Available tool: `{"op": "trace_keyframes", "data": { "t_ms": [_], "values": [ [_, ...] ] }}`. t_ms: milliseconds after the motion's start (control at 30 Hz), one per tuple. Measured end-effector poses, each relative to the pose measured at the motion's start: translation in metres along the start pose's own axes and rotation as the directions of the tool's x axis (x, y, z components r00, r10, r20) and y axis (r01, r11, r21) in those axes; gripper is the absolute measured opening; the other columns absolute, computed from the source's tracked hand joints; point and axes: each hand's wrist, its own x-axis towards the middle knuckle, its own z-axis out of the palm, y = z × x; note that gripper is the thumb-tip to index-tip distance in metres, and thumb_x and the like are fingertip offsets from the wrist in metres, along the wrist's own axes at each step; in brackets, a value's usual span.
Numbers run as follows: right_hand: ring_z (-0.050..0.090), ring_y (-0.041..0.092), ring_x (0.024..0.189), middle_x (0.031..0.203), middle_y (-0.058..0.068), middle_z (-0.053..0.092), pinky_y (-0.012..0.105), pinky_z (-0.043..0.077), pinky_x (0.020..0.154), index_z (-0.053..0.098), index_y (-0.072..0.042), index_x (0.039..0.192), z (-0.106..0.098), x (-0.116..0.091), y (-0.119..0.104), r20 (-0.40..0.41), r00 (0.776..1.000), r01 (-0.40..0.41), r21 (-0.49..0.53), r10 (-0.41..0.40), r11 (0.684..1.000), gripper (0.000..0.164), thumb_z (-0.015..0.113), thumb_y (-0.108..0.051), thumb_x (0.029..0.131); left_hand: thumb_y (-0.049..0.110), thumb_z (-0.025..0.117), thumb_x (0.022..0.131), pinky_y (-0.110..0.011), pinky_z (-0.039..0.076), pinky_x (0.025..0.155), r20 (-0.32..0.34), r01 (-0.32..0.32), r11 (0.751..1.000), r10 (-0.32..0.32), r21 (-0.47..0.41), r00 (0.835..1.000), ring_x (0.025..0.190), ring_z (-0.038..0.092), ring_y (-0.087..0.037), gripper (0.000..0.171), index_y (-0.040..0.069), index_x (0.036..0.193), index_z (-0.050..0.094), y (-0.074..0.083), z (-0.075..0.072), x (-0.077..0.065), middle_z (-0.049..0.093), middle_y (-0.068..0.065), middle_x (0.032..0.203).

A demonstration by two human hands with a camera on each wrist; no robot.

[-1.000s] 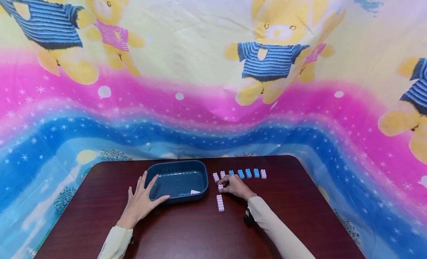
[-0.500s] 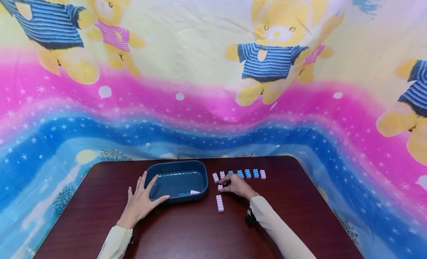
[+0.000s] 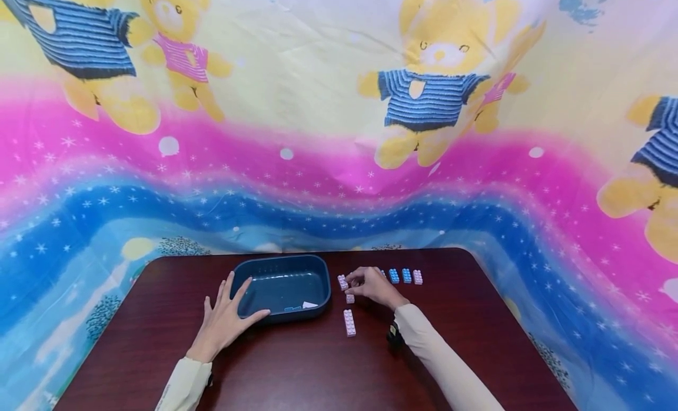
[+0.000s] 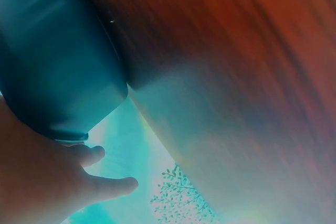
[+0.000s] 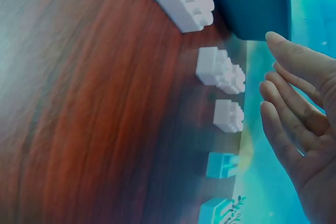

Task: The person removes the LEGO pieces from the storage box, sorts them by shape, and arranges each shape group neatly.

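Note:
My left hand lies spread over the left side of a dark teal tray, thumb and fingers apart at its rim. In the left wrist view, fingers reach past the tray's wall. My right hand hovers above the bricks with nothing in its grasp; the right wrist view shows its fingers loosely extended. Just under its fingertips sits a small pink brick. Nearer to me lies a longer pink brick. Another pink brick stands behind, and the hand covers part of that back row.
Along the back row stand blue bricks and a pink one at the right end. A white piece and blue bits lie inside the tray. Behind the dark wooden table hangs a bear-patterned cloth.
My right hand has let go of the small pink brick and risen slightly toward the back row; the brick stays on the table. My left hand has not moved.

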Motion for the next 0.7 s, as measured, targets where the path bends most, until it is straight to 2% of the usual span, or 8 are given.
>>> {"op": "trace_keyframes", "data": {
  "t_ms": [167,300,467,567,700],
  "values": [
    [0.072,0.019,0.089,0.103,0.01,0.077,0.029,0.06,0.078,0.08,0.001,0.115,0.001,0.006,-0.011,0.001,1.0,-0.007,0.041,0.007,0.999,0.027,0.084,-0.01,0.092,0.074,0.07,0.088,-0.085,0.003,0.113,-0.003,0.004,1.0,-0.004,0.0,1.0,0.157,0.01,-0.054,0.106,0.015,0.168,0.033,0.001,0.0,0.0,0.003,-0.024,0.175],
    [0.075,0.024,0.094,0.111,0.018,0.076,0.031,0.062,0.079,0.077,0.005,0.12,0.004,0.013,-0.023,0.019,1.0,-0.008,0.095,0.006,0.995,0.029,0.081,-0.007,0.094,0.074,0.07,0.088,-0.085,0.003,0.113,-0.006,0.001,1.0,-0.001,-0.003,1.0,0.157,0.01,-0.054,0.106,0.014,0.168,0.033,0.002,-0.001,0.0,0.004,-0.024,0.175],
    [0.075,0.028,0.097,0.117,0.019,0.075,0.028,0.063,0.073,0.075,0.003,0.125,0.011,0.023,-0.035,0.039,0.999,-0.005,0.119,0.0,0.993,0.032,0.08,-0.008,0.095,0.073,0.07,0.088,-0.085,0.004,0.113,-0.007,-0.002,1.0,0.002,0.005,1.0,0.157,0.011,-0.054,0.106,0.015,0.168,0.033,0.001,-0.002,0.0,0.005,-0.025,0.175],
    [0.073,0.026,0.099,0.12,0.017,0.075,0.032,0.063,0.067,0.075,0.002,0.127,0.016,0.029,-0.04,0.041,0.999,0.008,0.119,-0.013,0.993,0.034,0.081,-0.011,0.095,0.073,0.07,0.088,-0.085,0.004,0.113,-0.008,-0.002,1.0,0.002,0.006,1.0,0.157,0.011,-0.055,0.105,0.015,0.168,0.033,0.001,-0.001,0.0,0.005,-0.025,0.175],
    [0.073,0.025,0.105,0.12,0.015,0.075,0.035,0.063,0.078,0.075,0.002,0.126,0.021,0.038,-0.049,0.023,0.998,0.06,0.091,-0.062,0.994,0.036,0.083,-0.012,0.094,0.074,0.07,0.088,-0.085,0.004,0.113,-0.007,0.0,1.0,0.0,0.005,1.0,0.157,0.01,-0.054,0.106,0.015,0.168,0.033,0.0,-0.001,0.001,0.004,-0.025,0.175]
  ]
}}
